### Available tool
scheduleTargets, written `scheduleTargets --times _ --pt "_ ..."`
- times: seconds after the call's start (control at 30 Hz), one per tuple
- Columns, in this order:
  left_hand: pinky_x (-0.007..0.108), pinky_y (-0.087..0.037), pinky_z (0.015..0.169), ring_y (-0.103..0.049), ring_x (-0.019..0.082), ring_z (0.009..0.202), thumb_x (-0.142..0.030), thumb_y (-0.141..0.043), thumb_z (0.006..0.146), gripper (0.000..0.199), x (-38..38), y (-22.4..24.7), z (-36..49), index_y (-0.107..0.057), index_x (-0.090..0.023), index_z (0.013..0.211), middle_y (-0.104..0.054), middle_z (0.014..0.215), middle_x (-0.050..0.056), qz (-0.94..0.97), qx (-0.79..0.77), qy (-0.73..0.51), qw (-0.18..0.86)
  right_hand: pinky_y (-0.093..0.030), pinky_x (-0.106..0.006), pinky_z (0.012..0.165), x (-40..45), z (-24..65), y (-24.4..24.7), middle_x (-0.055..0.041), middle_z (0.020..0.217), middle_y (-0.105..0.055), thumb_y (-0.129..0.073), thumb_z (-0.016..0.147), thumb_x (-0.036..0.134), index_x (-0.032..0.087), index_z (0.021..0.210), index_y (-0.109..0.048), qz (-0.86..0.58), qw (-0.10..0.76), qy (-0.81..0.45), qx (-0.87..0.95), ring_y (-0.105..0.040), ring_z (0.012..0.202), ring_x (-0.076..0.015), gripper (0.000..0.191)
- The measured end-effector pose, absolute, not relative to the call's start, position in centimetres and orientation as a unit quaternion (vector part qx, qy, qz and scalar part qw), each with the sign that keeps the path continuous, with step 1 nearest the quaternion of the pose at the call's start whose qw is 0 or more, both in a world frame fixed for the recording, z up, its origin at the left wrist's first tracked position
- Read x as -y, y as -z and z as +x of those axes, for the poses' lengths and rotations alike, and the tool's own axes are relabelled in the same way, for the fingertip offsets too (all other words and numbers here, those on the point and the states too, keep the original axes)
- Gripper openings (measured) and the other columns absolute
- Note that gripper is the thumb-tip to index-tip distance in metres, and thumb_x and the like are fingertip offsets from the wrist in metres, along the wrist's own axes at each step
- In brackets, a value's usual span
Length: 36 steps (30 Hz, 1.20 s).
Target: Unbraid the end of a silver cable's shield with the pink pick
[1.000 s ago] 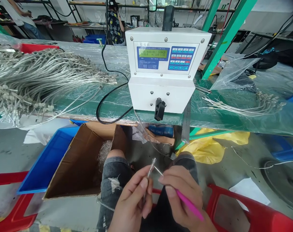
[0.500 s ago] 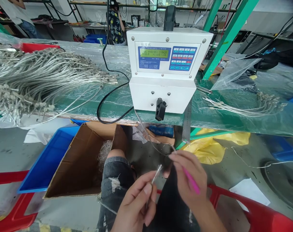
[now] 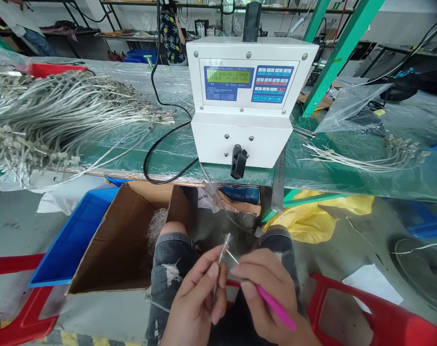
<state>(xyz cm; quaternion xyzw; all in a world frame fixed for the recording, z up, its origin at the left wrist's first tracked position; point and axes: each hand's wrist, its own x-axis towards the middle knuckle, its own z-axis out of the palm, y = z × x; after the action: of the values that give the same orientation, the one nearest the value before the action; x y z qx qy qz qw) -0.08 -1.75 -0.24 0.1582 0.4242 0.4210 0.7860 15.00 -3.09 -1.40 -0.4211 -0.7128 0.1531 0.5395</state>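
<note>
My left hand (image 3: 193, 298) pinches a short silvery braided wire (image 3: 222, 259) upright between thumb and fingers, with the frayed strands sticking up at the top. My right hand (image 3: 265, 283) grips a pink-handled pick (image 3: 276, 307). The pick's thin metal needle (image 3: 232, 256) points left and reaches the braid near its frayed end. Both hands are over my lap, above ripped grey denim shorts (image 3: 171, 274). The lower part of the braid is hidden by my left fingers.
A white wire-twisting machine (image 3: 240, 105) stands on a green bench (image 3: 161, 163) under clear plastic, with large bundles of braided wires (image 3: 60, 115) to its left and a smaller bundle (image 3: 366, 158) to its right. An open cardboard box (image 3: 117, 245) and blue crate (image 3: 74, 235) stand at my left knee. A person (image 3: 171, 38) stands beyond the bench.
My right hand has come back down and left from the upper right, bringing the pick's needle to the braid. My left hand has stayed nearly still, holding the wire.
</note>
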Motion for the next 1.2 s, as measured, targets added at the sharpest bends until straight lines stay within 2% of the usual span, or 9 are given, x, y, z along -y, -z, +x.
scheduleTargets --times 0.23,0.43,0.6,0.9,1.07,1.2 --pt "0.018 -0.027 0.043 -0.044 0.003 0.038 -0.039 -0.083 0.073 0.033 1.8 0.4 0.0 -0.08 -0.024 0.102 -0.062 0.063 -0.001 0.149 -0.427 -0.424 0.785 -0.053 -0.031 0.07 3.0 14.9 1.5 -0.0066 0.089 -0.068 -0.05 0.089 0.005 0.016 0.103 -0.063 -0.428 0.536 -0.143 0.713 -0.063 0.08 -0.0159 0.022" --pt "0.019 -0.029 0.042 -0.044 0.003 0.036 -0.04 -0.083 0.073 0.032 1.9 0.5 -0.1 -0.081 -0.025 0.1 -0.061 0.061 -0.002 0.154 -0.419 -0.41 0.796 -0.053 -0.029 0.078 2.6 15.1 1.8 -0.0071 0.098 -0.067 -0.051 0.091 0.002 0.015 0.109 -0.064 -0.456 0.518 -0.114 0.715 -0.063 0.089 -0.0153 0.026" --pt "0.019 -0.027 0.041 -0.042 0.003 0.036 -0.04 -0.083 0.073 0.032 1.5 0.3 -0.3 -0.08 -0.024 0.1 -0.06 0.063 -0.003 0.146 -0.429 -0.402 0.795 -0.052 -0.028 0.083 2.3 15.9 2.2 -0.0074 0.103 -0.065 -0.052 0.091 0.001 0.016 0.109 -0.065 -0.515 0.539 -0.075 0.662 -0.062 0.097 -0.0154 0.027" --pt "0.017 -0.029 0.043 -0.042 0.002 0.038 -0.038 -0.084 0.072 0.032 1.3 -0.1 -0.2 -0.08 -0.023 0.099 -0.061 0.062 -0.002 0.136 -0.434 -0.424 0.783 -0.051 -0.03 0.071 3.4 14.2 1.4 -0.0057 0.09 -0.066 -0.051 0.088 0.005 0.015 0.102 -0.064 -0.422 0.551 -0.158 0.702 -0.061 0.08 -0.0151 0.021" --pt "0.016 -0.03 0.042 -0.041 0.003 0.037 -0.038 -0.087 0.069 0.033 1.3 -0.2 -0.2 -0.08 -0.022 0.097 -0.058 0.055 -0.004 0.121 -0.434 -0.427 0.784 -0.051 -0.03 0.074 3.4 13.8 1.8 -0.0064 0.093 -0.068 -0.051 0.087 0.003 0.014 0.105 -0.064 -0.421 0.546 -0.173 0.703 -0.061 0.083 -0.0152 0.024" --pt "0.016 -0.03 0.042 -0.042 0.003 0.037 -0.037 -0.087 0.068 0.032 1.4 -0.2 -0.1 -0.08 -0.022 0.096 -0.06 0.057 -0.003 0.122 -0.432 -0.431 0.783 -0.051 -0.03 0.074 3.3 13.9 1.8 -0.006 0.092 -0.068 -0.051 0.088 0.004 0.014 0.104 -0.064 -0.425 0.544 -0.173 0.702 -0.061 0.083 -0.0148 0.023"
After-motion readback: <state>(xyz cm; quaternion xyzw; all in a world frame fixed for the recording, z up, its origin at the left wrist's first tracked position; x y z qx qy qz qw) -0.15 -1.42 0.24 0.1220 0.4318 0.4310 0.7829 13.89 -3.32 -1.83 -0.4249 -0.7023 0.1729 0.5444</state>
